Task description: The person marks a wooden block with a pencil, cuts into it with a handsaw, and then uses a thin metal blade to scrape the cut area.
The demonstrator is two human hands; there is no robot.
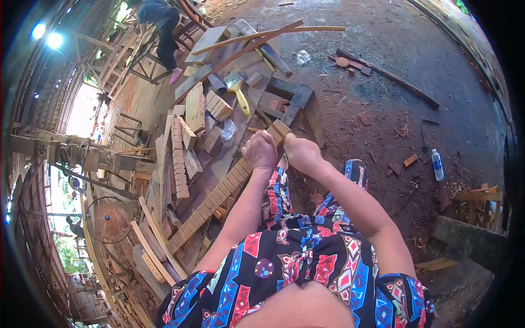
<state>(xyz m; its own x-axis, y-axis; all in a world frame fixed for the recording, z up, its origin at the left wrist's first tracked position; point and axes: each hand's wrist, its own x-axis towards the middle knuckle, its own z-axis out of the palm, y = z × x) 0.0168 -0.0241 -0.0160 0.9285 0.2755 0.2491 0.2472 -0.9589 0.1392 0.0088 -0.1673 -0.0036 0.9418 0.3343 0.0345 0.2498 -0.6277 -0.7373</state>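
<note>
A long wooden strip [226, 189], cut with evenly spaced notches, slants from the lower left up to the bench's near corner. My left hand [260, 151] is closed around it near its upper end. Just to the right, my right hand [302, 153] is closed against the end of the same strip; its inner fingers are hidden. Above my hands lies a paintbrush [238, 94] with a yellow handle. A crumpled clear plastic bag [228, 131] and a notched wood block [219, 106] rest left of it.
Another notched strip [179, 158] and several wood pieces cover the workbench [219, 146]. A dark metal frame [298, 98] stands beyond my hands. Wood scraps and a water bottle [437, 165] are on the floor at right. A fan [108, 218] stands left. Another person [160, 27] is at upper left.
</note>
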